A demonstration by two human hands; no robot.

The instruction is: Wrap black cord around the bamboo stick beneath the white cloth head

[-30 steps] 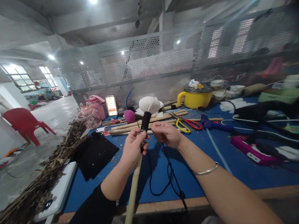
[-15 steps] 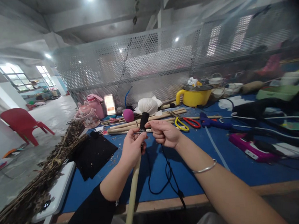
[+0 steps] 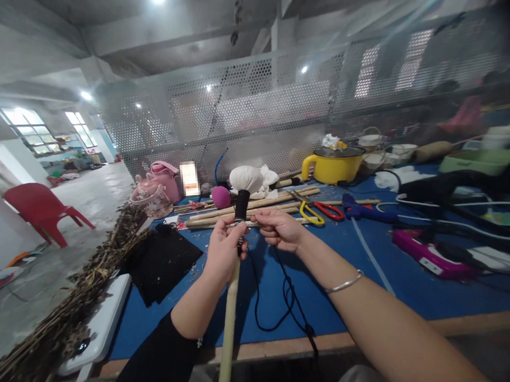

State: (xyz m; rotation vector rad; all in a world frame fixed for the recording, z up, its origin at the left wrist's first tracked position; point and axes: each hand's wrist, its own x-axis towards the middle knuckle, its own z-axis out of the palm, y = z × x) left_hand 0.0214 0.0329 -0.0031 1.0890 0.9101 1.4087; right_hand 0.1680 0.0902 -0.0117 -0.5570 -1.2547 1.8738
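My left hand [image 3: 224, 244] is closed round a pale wooden stick [image 3: 227, 328] just below its wrapped neck. Black cord is wound about that neck [image 3: 241, 205], and a white cloth-covered round head [image 3: 245, 179] tops the stick. Beside it, my right hand [image 3: 281, 229] pinches the black cord close to the winding, its fingers folded. The loose cord [image 3: 286, 306] drops from there in loops onto the blue tabletop [image 3: 330, 303]. A silver bangle circles my right wrist.
Several wooden sticks [image 3: 299, 196] lie behind my hands, with scissors [image 3: 312, 213] and a blue tool [image 3: 365, 209] to their right. A yellow pot [image 3: 338, 165] stands farther back. Black cloth [image 3: 161, 260], a white device [image 3: 100, 327] and dried stalks [image 3: 85, 281] lie left.
The stick's head now leans slightly more to the left and shows more fully. My right hand stays on the cord near the neck, barely shifted.
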